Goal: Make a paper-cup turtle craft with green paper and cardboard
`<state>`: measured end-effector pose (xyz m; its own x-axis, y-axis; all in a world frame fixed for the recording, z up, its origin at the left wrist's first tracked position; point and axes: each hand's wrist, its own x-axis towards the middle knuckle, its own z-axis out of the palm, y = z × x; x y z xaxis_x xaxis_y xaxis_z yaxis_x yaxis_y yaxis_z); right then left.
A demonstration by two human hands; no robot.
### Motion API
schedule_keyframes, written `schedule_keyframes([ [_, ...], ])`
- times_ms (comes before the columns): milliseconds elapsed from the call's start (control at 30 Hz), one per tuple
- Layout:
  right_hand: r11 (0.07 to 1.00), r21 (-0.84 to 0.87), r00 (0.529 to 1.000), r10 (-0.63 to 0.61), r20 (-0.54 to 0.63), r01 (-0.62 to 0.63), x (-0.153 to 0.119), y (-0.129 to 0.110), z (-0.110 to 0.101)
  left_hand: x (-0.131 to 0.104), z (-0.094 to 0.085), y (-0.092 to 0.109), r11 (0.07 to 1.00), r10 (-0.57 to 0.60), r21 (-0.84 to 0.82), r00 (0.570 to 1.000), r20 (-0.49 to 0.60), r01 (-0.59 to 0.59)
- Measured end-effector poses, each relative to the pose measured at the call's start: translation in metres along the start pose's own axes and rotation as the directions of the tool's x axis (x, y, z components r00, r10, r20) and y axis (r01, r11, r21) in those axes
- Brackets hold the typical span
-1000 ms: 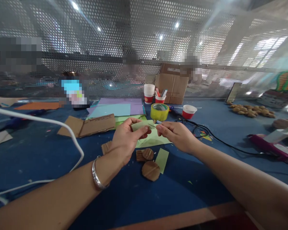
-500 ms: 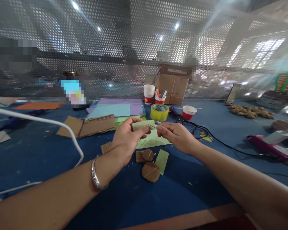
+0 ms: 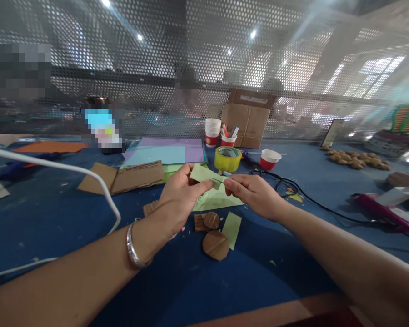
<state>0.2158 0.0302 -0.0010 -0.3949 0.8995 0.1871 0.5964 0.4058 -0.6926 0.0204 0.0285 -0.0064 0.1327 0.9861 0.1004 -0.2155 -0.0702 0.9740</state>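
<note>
My left hand (image 3: pixel 180 195) grips a small light green paper piece (image 3: pixel 204 174) between thumb and fingers. My right hand (image 3: pixel 252 193) pinches a thin dark item (image 3: pixel 219 181) whose end lies against the paper's right part; what it is cannot be made out. Under both hands lies a larger green sheet (image 3: pixel 218 200). Nearer to me rest a round cardboard disc (image 3: pixel 216 245), a smaller disc (image 3: pixel 211 220) on a cardboard square (image 3: pixel 199 223), and a green paper strip (image 3: pixel 232 230).
Behind the hands stand yellow tape (image 3: pixel 227 160), a red and white cup (image 3: pixel 270 161), stacked cups (image 3: pixel 212 131) and a cardboard box (image 3: pixel 247 122). Folded cardboard (image 3: pixel 136 178) lies left. A black cable (image 3: pixel 320 208) runs right, near another person's hand (image 3: pixel 404 180). A white cable (image 3: pixel 88 173) crosses the left.
The small green paper in my left hand has tilted, its right end now lower. My right hand has shifted slightly right. The view has moved a little.
</note>
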Motion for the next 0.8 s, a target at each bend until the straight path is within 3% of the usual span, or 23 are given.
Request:
schedule_keyframes([
  [367, 0.999, 0.032, 1.0, -0.006, -0.005, 0.006, 0.0002, 0.0017, 0.0013, -0.0002, -0.003, -0.0017, 0.999, -0.001, 0.045, 1.0, 0.014, 0.0],
  [567, 0.999, 0.052, 1.0, -0.002, -0.004, 0.002, 0.0003, 0.0021, 0.0018, -0.0023, -0.0026, -0.0035, 0.996, -0.021, 0.085, 0.999, -0.035, 0.024],
  [800, 0.999, 0.032, 1.0, -0.001, 0.001, 0.001, 0.0, 0.0009, 0.0009, -0.0042, -0.0012, -0.0048, 0.999, -0.045, -0.002, 0.999, -0.03, 0.045],
])
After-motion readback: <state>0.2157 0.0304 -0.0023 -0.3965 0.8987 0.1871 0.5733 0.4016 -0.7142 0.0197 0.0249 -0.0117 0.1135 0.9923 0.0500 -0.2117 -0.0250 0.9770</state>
